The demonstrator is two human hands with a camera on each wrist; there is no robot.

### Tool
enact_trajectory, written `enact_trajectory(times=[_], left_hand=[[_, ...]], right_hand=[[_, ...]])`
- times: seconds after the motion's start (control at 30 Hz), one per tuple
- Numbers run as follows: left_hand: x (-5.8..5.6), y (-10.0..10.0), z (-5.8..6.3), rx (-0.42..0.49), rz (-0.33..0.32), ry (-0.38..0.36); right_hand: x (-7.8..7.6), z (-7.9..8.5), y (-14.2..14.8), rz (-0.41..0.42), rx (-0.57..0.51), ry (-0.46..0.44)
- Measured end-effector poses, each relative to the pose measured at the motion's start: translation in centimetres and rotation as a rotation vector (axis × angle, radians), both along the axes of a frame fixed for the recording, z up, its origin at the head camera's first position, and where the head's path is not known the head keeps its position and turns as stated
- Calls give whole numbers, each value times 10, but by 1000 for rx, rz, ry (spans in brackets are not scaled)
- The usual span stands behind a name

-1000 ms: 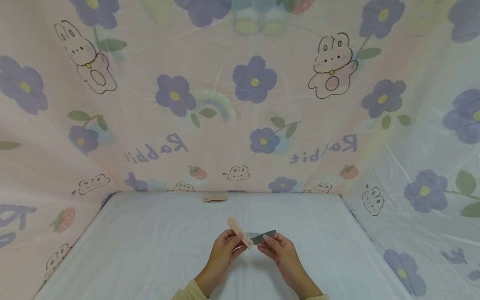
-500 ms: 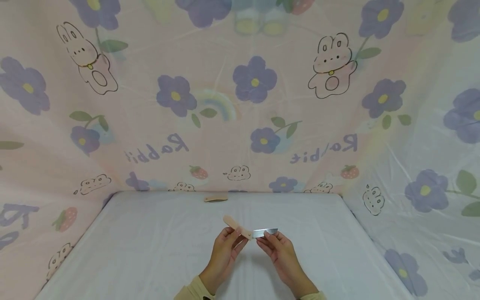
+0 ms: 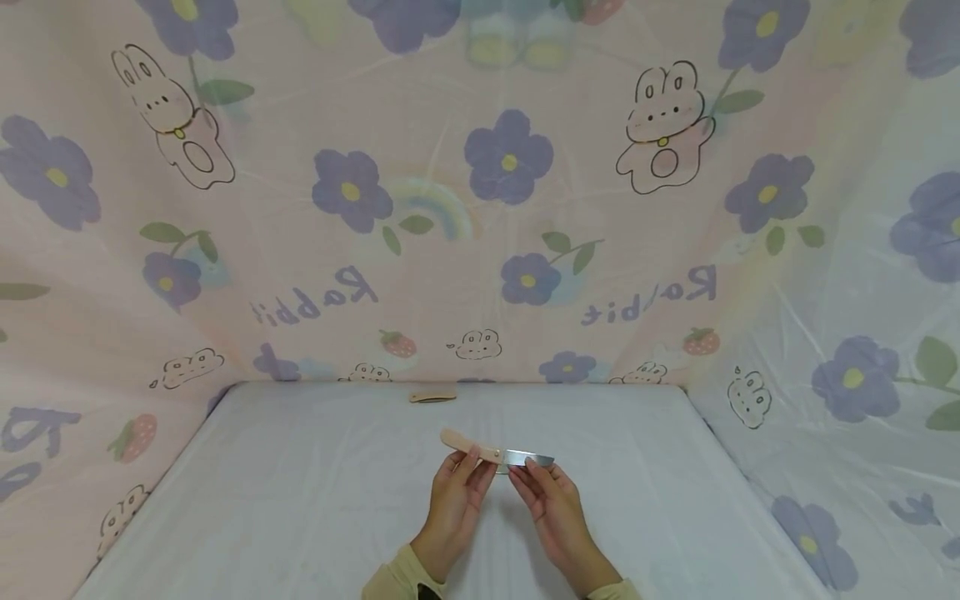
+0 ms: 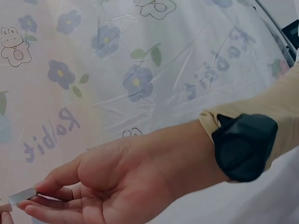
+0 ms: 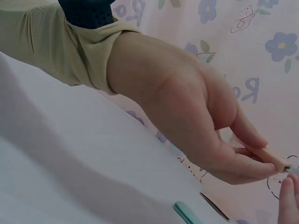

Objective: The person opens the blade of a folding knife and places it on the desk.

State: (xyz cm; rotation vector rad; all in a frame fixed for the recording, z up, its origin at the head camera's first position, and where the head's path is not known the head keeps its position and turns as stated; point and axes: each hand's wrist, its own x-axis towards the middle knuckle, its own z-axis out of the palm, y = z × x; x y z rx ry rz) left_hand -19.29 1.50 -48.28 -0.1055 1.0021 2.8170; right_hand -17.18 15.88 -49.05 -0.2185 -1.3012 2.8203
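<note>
Both hands hold a folding knife above the table. Its pale wooden handle (image 3: 459, 441) points left and its metal blade (image 3: 514, 457) points right, nearly in line. My left hand (image 3: 454, 496) pinches the handle near the rivet, thumb on top. The blade is pinched between thumb and fingers of my right hand (image 3: 551, 500). The left wrist camera sees the right hand (image 4: 126, 179) gripping the blade (image 4: 22, 196). In the right wrist view the left hand (image 5: 187, 116) grips the handle (image 5: 270, 157), beside a fingertip of the other hand.
A tan slotted wooden piece (image 3: 432, 398) lies on the white table (image 3: 300, 500) near its back edge. A mint-green slim item (image 5: 186, 212) lies nearer, mostly hidden behind the hands in the head view. Printed curtains (image 3: 420, 275) enclose the back and sides.
The handle has swung from a steep slant to nearly level, opening out until almost in line with the blade. The blade's face has turned from dark to bright. Both hands keep their grip.
</note>
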Motion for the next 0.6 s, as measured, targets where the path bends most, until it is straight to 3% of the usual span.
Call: enact_trajectory(times=[0.27, 0.6], left_hand=[[1, 5, 5, 35, 68, -32], [-3, 0, 1, -20, 56, -23]], right_hand=[[-1, -2, -9, -23, -62, 10], [-3, -2, -9, -26, -38, 21]])
